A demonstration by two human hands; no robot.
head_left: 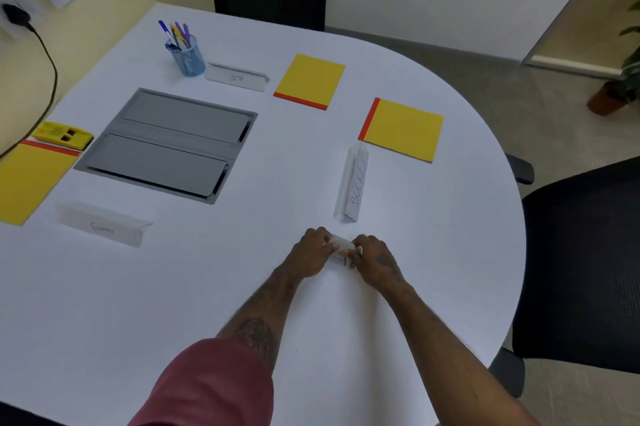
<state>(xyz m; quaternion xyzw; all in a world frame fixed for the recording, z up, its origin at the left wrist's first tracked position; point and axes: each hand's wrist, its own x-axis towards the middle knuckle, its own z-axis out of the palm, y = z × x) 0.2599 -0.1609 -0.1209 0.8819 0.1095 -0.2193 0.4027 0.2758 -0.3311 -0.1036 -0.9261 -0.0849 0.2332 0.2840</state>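
Both hands meet over a small folded piece of white paper (341, 249) on the white table (242, 287), near its middle front. My left hand (311, 254) pinches the paper's left end and my right hand (374, 257) pinches its right end. Most of the paper is hidden under the fingers. Just beyond the hands lies a folded white name card (353, 183) with handwritten letters. Two more name cards stand on the table, one at the left (104, 226) and one at the back (237, 77).
Yellow pads with red edges lie at the back (310, 82), the right (405, 129) and the far left (27, 179). A blue pen cup (188, 58) stands at the back. A grey cable hatch (169, 145) sits in the tabletop. A black chair (581, 252) is at the right.
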